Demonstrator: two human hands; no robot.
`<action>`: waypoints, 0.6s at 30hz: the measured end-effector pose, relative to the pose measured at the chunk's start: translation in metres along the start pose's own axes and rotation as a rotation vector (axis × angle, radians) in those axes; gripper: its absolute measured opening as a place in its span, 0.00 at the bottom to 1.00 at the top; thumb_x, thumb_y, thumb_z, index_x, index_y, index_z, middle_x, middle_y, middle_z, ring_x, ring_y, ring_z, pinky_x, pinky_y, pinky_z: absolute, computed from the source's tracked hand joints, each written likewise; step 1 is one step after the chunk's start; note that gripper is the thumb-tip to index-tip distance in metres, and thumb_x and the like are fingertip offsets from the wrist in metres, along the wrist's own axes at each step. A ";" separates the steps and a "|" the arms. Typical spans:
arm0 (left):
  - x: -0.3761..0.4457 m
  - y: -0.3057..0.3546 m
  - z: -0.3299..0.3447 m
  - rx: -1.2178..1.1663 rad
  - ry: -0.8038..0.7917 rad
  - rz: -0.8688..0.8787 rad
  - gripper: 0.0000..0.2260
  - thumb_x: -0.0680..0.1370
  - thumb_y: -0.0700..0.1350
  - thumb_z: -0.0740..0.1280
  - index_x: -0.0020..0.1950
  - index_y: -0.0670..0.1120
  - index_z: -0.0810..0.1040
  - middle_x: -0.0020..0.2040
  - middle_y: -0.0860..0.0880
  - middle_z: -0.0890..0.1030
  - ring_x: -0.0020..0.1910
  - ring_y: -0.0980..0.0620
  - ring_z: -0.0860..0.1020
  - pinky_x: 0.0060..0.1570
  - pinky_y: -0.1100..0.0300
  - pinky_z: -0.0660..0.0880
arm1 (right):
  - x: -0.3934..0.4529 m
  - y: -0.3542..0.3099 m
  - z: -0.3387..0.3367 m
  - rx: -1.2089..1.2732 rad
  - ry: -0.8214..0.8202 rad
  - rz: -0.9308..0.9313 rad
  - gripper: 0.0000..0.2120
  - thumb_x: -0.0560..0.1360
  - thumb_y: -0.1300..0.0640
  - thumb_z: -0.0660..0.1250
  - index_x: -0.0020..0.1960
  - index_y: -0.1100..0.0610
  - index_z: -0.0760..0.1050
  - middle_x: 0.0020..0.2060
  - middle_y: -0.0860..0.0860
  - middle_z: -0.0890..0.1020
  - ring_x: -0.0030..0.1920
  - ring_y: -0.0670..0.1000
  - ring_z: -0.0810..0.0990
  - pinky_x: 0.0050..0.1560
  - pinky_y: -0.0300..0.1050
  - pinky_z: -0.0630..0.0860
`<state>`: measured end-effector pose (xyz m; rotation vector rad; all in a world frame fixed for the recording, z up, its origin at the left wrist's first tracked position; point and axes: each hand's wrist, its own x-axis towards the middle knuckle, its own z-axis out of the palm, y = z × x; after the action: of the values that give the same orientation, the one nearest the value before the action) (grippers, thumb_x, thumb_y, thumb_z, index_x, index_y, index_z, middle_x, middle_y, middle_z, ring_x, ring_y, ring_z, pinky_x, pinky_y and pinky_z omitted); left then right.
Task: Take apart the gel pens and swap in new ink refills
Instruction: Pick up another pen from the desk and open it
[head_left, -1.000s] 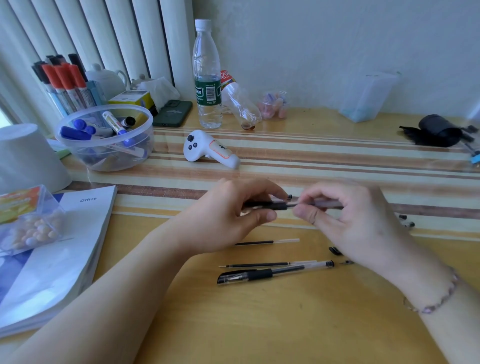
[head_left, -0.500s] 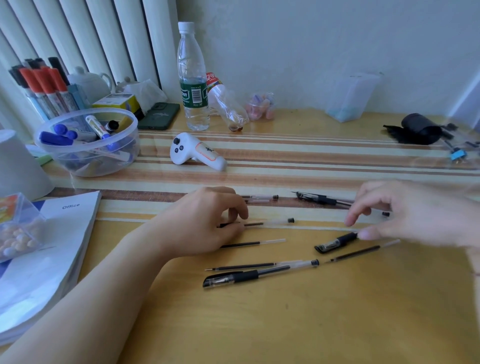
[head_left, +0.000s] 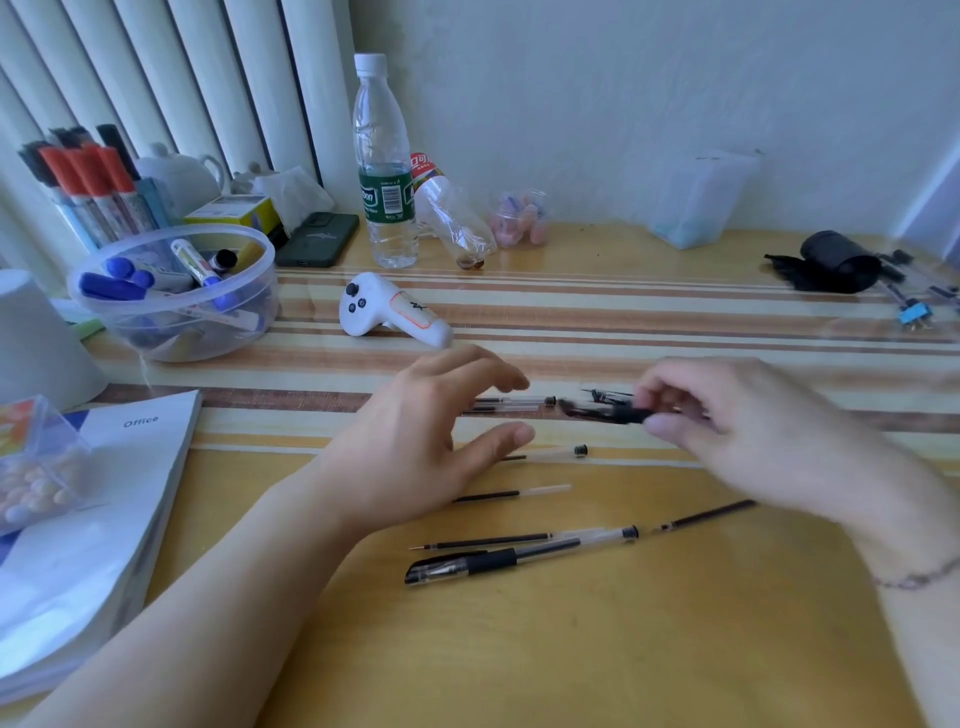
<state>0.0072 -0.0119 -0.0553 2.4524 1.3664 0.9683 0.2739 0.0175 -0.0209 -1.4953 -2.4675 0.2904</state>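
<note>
Hands (head_left: 415, 441) two, capped pen (head_left: 498, 561) one, loose refills (head_left: 511, 494) four.

We see both forearms reach in from the lower edge. Our left hand (head_left: 421, 447) is relaxed, the fingers loosely spread and the thumb stretched forward, holding nothing. Our right hand (head_left: 753, 431) is blurred; its thumb and fingers are curled and pinch a black pen piece (head_left: 613, 413).

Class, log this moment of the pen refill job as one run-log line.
step: dismantling | right hand: pinches black pen piece | left hand: open, empty | whole gel pen: on desk
</note>
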 end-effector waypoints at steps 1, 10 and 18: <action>0.001 0.003 0.002 0.001 -0.005 0.033 0.17 0.77 0.57 0.66 0.60 0.50 0.78 0.55 0.56 0.79 0.53 0.62 0.75 0.52 0.60 0.75 | 0.000 -0.013 0.006 0.028 0.041 -0.051 0.02 0.77 0.50 0.65 0.49 0.44 0.75 0.38 0.38 0.78 0.40 0.39 0.76 0.40 0.42 0.74; 0.001 0.010 0.010 0.265 -0.163 0.131 0.13 0.80 0.53 0.54 0.50 0.49 0.76 0.39 0.53 0.79 0.36 0.46 0.76 0.38 0.52 0.72 | 0.001 -0.051 0.046 0.095 0.161 -0.230 0.10 0.77 0.45 0.60 0.52 0.45 0.79 0.43 0.40 0.81 0.41 0.45 0.79 0.39 0.48 0.77; -0.002 0.005 0.001 0.180 -0.143 0.014 0.14 0.76 0.61 0.57 0.52 0.56 0.77 0.21 0.52 0.65 0.23 0.55 0.65 0.25 0.61 0.61 | 0.004 -0.045 0.040 0.129 0.200 -0.328 0.11 0.77 0.43 0.61 0.53 0.41 0.80 0.40 0.41 0.82 0.39 0.46 0.80 0.34 0.48 0.77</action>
<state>0.0111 -0.0163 -0.0550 2.6063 1.4463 0.6832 0.2222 -0.0016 -0.0450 -0.9964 -2.4283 0.2207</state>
